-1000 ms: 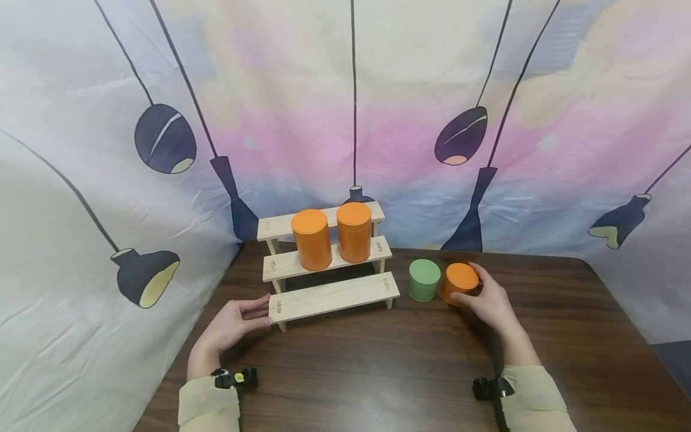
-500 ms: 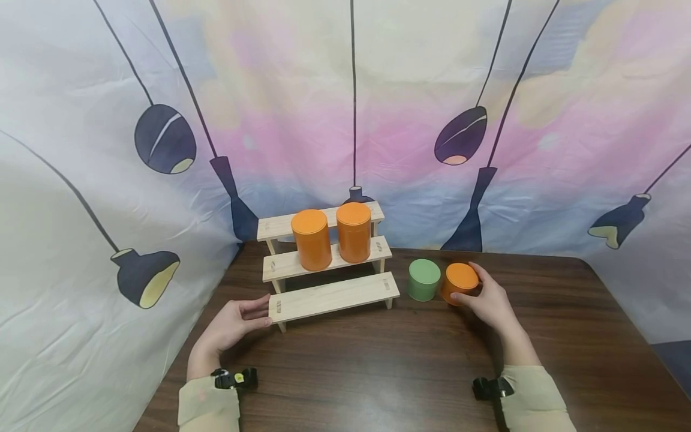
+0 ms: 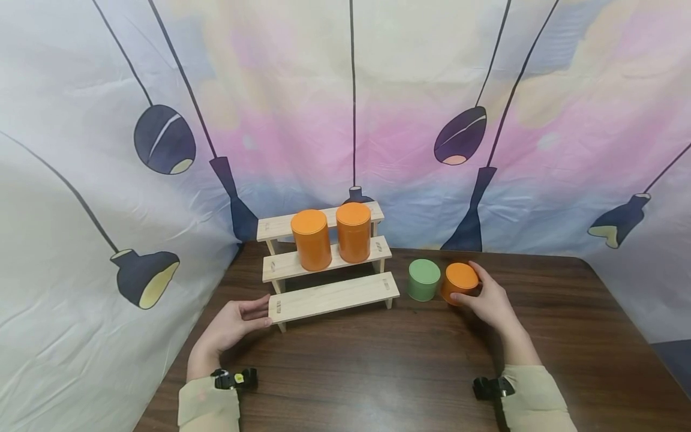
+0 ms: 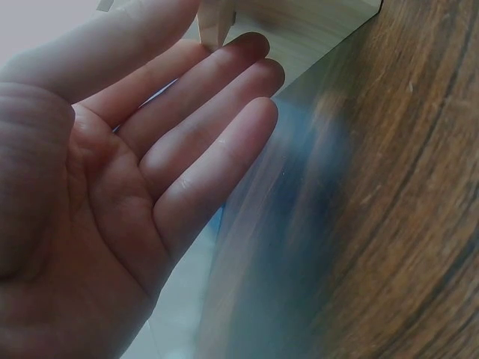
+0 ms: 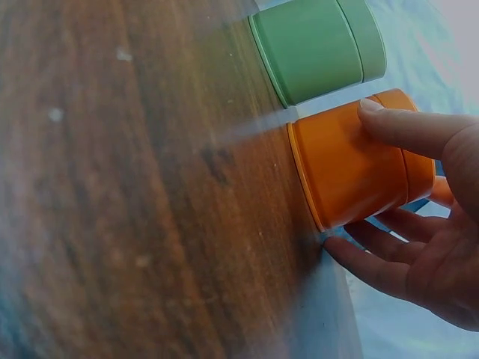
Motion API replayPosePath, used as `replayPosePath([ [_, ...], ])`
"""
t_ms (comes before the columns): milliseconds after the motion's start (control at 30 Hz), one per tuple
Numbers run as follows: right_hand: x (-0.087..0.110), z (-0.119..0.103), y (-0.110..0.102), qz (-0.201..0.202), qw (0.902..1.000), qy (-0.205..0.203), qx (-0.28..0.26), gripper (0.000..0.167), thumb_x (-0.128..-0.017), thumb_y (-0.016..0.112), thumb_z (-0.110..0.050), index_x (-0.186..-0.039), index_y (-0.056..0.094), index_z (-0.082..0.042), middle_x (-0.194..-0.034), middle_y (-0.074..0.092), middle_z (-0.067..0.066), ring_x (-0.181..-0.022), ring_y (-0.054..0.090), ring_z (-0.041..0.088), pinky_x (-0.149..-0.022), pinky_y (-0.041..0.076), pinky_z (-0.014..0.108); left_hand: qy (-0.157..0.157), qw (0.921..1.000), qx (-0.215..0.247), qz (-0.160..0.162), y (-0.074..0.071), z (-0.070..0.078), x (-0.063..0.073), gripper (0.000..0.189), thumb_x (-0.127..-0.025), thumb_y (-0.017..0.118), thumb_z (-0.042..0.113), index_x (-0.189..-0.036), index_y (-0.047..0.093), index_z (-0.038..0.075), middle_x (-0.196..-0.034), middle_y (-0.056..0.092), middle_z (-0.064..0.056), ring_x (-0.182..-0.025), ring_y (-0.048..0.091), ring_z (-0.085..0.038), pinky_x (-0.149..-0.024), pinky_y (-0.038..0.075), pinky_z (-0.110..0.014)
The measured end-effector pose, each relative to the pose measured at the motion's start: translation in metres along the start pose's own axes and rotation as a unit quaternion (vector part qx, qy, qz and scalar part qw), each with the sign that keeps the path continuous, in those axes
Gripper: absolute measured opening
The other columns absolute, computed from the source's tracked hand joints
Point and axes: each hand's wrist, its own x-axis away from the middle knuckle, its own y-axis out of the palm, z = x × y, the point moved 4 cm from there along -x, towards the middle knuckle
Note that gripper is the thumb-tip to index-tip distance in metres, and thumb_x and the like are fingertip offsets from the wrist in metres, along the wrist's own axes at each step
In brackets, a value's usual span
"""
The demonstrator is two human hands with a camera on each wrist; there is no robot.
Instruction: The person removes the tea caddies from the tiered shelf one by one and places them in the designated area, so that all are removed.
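A three-tier wooden display stand (image 3: 333,294) stands on the left part of the table. My left hand (image 3: 234,324) holds the left end of its lowest step, thumb at the front corner and index finger behind; the other fingers (image 4: 217,157) stretch out below, off the wood. At the right, my right hand (image 3: 488,300) grips a short orange tin (image 3: 460,285) with a lid, thumb on the near side and fingers round the far side. The tin (image 5: 352,161) stands upright on the table. A short green tin (image 3: 423,281) is just left of it.
Two tall orange tins (image 3: 311,240) stand side by side on the middle step. Behind the dark wooden table (image 3: 367,378) hangs a cloth backdrop (image 3: 399,108) printed with lamps, close to the stand's back.
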Motion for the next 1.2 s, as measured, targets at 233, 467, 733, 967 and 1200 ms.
replayPosePath([
  [233, 0.001, -0.006, -0.004, 0.004, 0.9998, -0.019, -0.009, 0.104, -0.092, 0.088, -0.031, -0.168, 0.023, 0.001, -0.163, 0.037, 0.035, -0.145, 0.042, 0.055, -0.114, 0.037, 0.071, -0.001, 1.0000, -0.002, 0.000, 0.000, 0.000, 0.000, 0.065, -0.094, 0.086, 0.019, -0.147, 0.059, -0.007, -0.151, 0.057, -0.024, -0.125, 0.069, -0.031, -0.092, 0.056, -0.020],
  [467, 0.003, -0.011, -0.010, 0.021, 0.9993, -0.031, -0.007, 0.105, -0.093, 0.087, -0.032, -0.168, 0.022, 0.003, -0.158, 0.040, 0.038, -0.142, 0.043, 0.057, -0.113, 0.038, 0.071, -0.005, 1.0000, -0.005, 0.003, 0.000, 0.001, 0.000, 0.066, -0.093, 0.086, 0.019, -0.147, 0.059, -0.007, -0.151, 0.058, -0.023, -0.125, 0.069, -0.031, -0.093, 0.057, -0.021],
  [733, 0.005, -0.015, -0.013, 0.026, 0.9993, -0.026, 0.005, 0.110, -0.093, 0.087, -0.037, -0.171, 0.016, -0.003, -0.163, 0.031, 0.040, -0.145, 0.036, 0.060, -0.111, 0.036, 0.077, -0.001, 0.9999, -0.012, 0.002, 0.000, 0.001, 0.000, 0.066, -0.093, 0.086, 0.020, -0.147, 0.059, -0.007, -0.151, 0.058, -0.023, -0.125, 0.069, -0.031, -0.092, 0.056, -0.019],
  [967, 0.007, -0.025, -0.014, 0.031, 0.9989, -0.034, 0.001, 0.114, -0.091, 0.088, -0.040, -0.172, 0.015, -0.007, -0.169, 0.021, 0.037, -0.150, 0.027, 0.060, -0.111, 0.031, 0.080, -0.001, 1.0000, -0.008, 0.001, -0.002, 0.002, -0.001, 0.065, -0.094, 0.086, 0.020, -0.147, 0.059, -0.006, -0.151, 0.058, -0.023, -0.125, 0.069, -0.031, -0.094, 0.058, -0.024],
  [1200, 0.009, -0.046, -0.011, 0.111, 0.9922, -0.055, -0.014, 0.110, -0.094, 0.085, -0.040, -0.173, 0.014, -0.010, -0.170, 0.018, 0.036, -0.154, 0.017, 0.060, -0.113, 0.023, 0.082, -0.004, 1.0000, -0.008, 0.000, 0.000, 0.003, 0.000, 0.065, -0.094, 0.086, 0.020, -0.147, 0.059, -0.007, -0.151, 0.058, -0.023, -0.125, 0.070, -0.031, -0.094, 0.058, -0.025],
])
